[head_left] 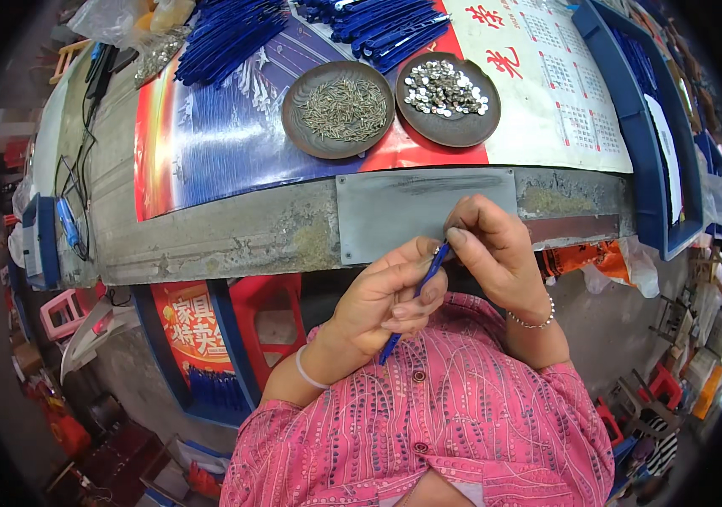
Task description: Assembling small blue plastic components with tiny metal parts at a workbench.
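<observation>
My left hand [389, 296] holds a slim blue strip-like piece [433, 269] at a slant, its lower end sticking out below the fingers against my shirt. At the upper end of the piece, my right hand [492, 247] has thumb and forefinger pinched together; whatever lies between them is too small or hidden to make out. Just beyond my hands, two round dark dishes stand side by side on the table. Many small thin metal pins fill the left dish [291, 127]; shiny little round metal pieces lie in the right dish [454, 135].
A grey metal plate [411, 215] is fixed at the table's front edge. Heaps of blue strips [230, 38] lie at the back on a printed calendar sheet [547, 135]. Blue trays stand at the right [623, 93] and below the table [238, 372], near a red stool [266, 291].
</observation>
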Motion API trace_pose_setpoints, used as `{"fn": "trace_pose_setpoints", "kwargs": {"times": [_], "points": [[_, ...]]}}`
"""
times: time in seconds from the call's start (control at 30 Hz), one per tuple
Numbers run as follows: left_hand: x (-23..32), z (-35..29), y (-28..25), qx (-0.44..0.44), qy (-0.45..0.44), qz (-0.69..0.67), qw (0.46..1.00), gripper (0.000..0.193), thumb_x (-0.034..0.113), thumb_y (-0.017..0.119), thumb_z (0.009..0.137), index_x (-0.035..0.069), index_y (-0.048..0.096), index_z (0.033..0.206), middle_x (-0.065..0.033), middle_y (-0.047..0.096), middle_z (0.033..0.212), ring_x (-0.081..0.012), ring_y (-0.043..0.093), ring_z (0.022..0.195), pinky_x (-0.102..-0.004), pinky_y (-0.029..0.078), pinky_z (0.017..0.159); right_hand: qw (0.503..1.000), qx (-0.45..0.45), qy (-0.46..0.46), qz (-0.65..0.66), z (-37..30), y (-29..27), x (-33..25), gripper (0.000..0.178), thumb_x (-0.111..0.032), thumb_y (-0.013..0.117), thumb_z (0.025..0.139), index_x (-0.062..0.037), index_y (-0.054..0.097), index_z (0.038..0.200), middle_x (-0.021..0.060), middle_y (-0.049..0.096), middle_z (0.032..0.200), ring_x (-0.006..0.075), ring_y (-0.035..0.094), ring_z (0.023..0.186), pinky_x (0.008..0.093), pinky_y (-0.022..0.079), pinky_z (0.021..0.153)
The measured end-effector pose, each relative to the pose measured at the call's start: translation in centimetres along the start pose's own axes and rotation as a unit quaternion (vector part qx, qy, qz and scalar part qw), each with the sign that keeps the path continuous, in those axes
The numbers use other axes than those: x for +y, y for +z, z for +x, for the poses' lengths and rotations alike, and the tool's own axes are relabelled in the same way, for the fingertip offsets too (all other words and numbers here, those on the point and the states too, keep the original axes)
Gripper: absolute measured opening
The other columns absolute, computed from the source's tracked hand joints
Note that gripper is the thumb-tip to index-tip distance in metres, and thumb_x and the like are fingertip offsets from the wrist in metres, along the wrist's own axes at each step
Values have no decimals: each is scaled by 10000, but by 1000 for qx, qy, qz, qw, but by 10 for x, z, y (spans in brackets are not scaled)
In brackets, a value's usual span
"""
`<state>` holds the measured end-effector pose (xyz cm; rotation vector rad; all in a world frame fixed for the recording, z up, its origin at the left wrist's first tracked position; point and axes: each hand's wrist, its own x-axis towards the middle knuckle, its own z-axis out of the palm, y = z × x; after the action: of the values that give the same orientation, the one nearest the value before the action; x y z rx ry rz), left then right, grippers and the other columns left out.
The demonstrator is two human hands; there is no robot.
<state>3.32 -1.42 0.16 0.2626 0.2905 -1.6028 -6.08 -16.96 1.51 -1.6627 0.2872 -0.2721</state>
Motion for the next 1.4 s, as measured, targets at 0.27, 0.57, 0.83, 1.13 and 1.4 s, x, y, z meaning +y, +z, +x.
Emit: {"fn": "trace_pose_setpoints", "kwargs": {"times": [0.27, 0.57, 0.83, 1.13, 1.4], "points": [[-4, -3, 0, -15, 49, 43, 998, 165, 163, 477, 953, 101, 481, 1106, -61, 495, 736, -39, 339, 463, -164, 262, 373, 987, -71, -78, -120, 9, -4, -7, 75, -40, 500, 876, 13, 470, 833, 36, 504, 767, 93, 447, 630, 242, 383, 560], [-18, -6, 13, 76, 446, 491, 744, 277, -34, 468, 922, 0, 471, 1197, -35, 543, 890, -50, 475, 679, -163, 403, 624, 982, 75, -158, -77, 7, 31, 2, 173, -107, 629, 840, -7, 488, 840, 63, 537, 704, 129, 507, 595, 243, 418, 540], [-19, -6, -2, 70, 501, 599, 621, 287, -84, 447, 904, -21, 491, 1180, -36, 509, 859, -58, 465, 680, -179, 390, 598, 910, 163, -268, -272, 5, 49, 6, 182, -124, 587, 845, 6, 490, 762, 100, 450, 613, 259, 438, 471, 341, 360, 440], [-25, -12, -1, 92, 564, 498, 652, 260, -71, 478, 890, -31, 492, 1147, -84, 561, 818, -95, 551, 689, -203, 454, 612, 951, 95, -257, -146, 21, 56, -2, 104, -66, 538, 828, 8, 495, 769, 92, 493, 612, 190, 468, 495, 293, 375, 466], [-13, -31, 2, 45, 469, 604, 643, 315, -2, 461, 924, -25, 440, 1237, -112, 596, 965, -101, 570, 791, -228, 468, 699, 936, 128, -274, -183, 12, 60, 0, 143, -78, 597, 805, -22, 469, 772, 90, 469, 593, 230, 454, 468, 316, 362, 432]]}}
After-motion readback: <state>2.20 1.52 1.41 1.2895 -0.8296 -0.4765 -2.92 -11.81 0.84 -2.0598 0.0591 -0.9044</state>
